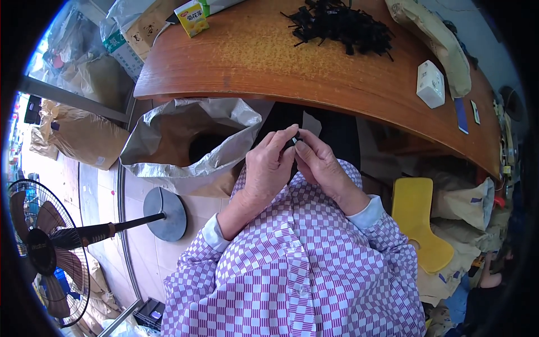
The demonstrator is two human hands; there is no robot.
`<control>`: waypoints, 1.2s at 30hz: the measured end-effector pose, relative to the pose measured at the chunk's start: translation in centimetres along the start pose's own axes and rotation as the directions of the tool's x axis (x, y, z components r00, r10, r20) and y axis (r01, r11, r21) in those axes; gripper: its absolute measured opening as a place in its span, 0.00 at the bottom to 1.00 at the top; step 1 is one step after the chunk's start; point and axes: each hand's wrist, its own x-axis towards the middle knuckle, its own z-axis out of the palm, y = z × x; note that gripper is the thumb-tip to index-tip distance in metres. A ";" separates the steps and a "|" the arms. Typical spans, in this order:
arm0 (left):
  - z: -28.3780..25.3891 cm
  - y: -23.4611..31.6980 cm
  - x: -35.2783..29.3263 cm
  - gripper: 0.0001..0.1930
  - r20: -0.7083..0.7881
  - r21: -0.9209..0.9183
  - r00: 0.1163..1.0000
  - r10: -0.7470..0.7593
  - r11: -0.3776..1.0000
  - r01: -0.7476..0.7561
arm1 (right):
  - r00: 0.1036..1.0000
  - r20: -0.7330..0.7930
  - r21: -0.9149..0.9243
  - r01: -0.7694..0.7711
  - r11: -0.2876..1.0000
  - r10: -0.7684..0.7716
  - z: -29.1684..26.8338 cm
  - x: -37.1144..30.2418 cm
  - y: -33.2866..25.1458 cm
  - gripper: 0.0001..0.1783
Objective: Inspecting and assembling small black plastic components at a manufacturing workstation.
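Note:
My left hand [264,168] and my right hand [327,173] meet in front of my chest, just short of the table's near edge. Both are closed, their fingertips pinching a small black piece [295,139] with a pale spot on it. Most of that piece is hidden by the fingers, so its exact kind does not show. On the table [247,62] lies a heap of short black strips [339,27], well beyond my hands. Left of my left hand stands a large open sack [193,169] with a silvery inside and something dark within.
A white block-like pack [430,84], a yellow box [192,19] and a long paper sack [435,42] lie on the table. A fan [48,247] and a round black base [164,214] stand left. Right is a yellow chair [414,224]; part of another person [491,281] shows behind.

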 end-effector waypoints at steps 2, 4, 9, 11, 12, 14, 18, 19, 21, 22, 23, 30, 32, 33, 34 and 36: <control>0.2 -0.5 0.0 0.21 0.034 0.004 0.999 -0.012 1.000 0.012 | 0.998 0.031 -0.023 -0.049 0.999 0.049 -0.7 0.6 0.4 0.15; 0.1 -0.6 0.0 0.22 0.067 0.008 0.997 -0.026 1.000 0.025 | 0.999 0.017 -0.061 0.035 0.998 -0.034 -0.5 0.7 0.7 0.15; -2.0 -0.5 0.3 0.18 0.311 -0.691 0.911 -0.269 0.595 0.411 | 0.948 -0.017 -0.233 0.304 0.924 -0.316 -1.3 0.9 2.0 0.13; -2.5 -0.7 0.2 0.18 0.331 -0.762 0.900 -0.283 0.482 0.432 | 0.968 0.006 -0.174 0.247 0.953 -0.249 -1.2 0.6 1.4 0.10; -2.7 -0.7 0.2 0.17 0.354 -0.820 0.888 -0.294 0.360 0.446 | 0.968 0.006 -0.173 0.248 0.953 -0.250 -1.3 0.5 1.2 0.10; -2.7 -1.0 0.1 0.17 0.383 -0.833 0.874 -0.298 0.297 0.466 | 0.958 0.063 -0.049 0.281 0.958 -0.278 -1.6 0.4 0.8 0.08; -2.7 -1.4 -0.2 0.17 0.496 -0.818 0.846 -0.194 0.221 0.531 | 0.970 0.100 0.063 0.218 0.974 -0.223 -1.4 0.8 0.1 0.10; -2.6 -1.3 -0.2 0.17 0.499 -0.817 0.845 -0.193 0.218 0.533 | 0.970 0.096 0.062 0.217 0.974 -0.222 -1.5 1.0 0.1 0.10; -2.4 -1.0 -0.3 0.17 0.519 -0.801 0.837 -0.176 0.243 0.548 | 0.982 0.132 0.159 0.115 0.981 -0.137 -1.6 1.1 0.3 0.09; -2.3 -0.9 -0.4 0.17 0.524 -0.799 0.834 -0.170 0.241 0.551 | 0.982 0.131 0.159 0.117 0.980 -0.138 -1.7 1.1 0.4 0.09; -2.1 -1.0 -0.5 0.17 0.525 -0.799 0.835 -0.167 0.241 0.551 | 0.980 0.150 0.143 0.106 0.984 -0.127 -1.8 1.0 0.6 0.08; -2.3 -0.7 -1.1 0.21 0.523 -0.465 0.840 -0.143 0.778 0.422 | 0.988 0.103 -0.122 0.131 0.984 -0.118 -1.7 0.0 0.7 0.08; -1.6 -1.0 -1.3 0.21 0.504 -0.367 0.848 -0.166 0.847 0.384 | 0.985 0.077 -0.213 0.168 0.963 -0.154 -1.8 0.4 1.6 0.08; -1.3 -1.2 -1.5 0.21 0.485 -0.259 0.854 -0.187 0.902 0.345 | 0.979 0.054 -0.300 0.201 0.933 -0.194 -1.9 0.6 2.1 0.08; -1.2 -0.8 -1.3 0.21 0.493 -0.247 0.848 -0.194 0.903 0.351 | 0.978 0.053 -0.304 0.209 0.930 -0.202 -1.9 0.3 2.1 0.08; -0.7 -1.0 -1.1 0.20 0.460 -0.337 0.873 -0.164 0.877 0.342 | 0.971 0.026 -0.301 0.235 0.924 -0.238 -1.9 -0.3 2.0 0.10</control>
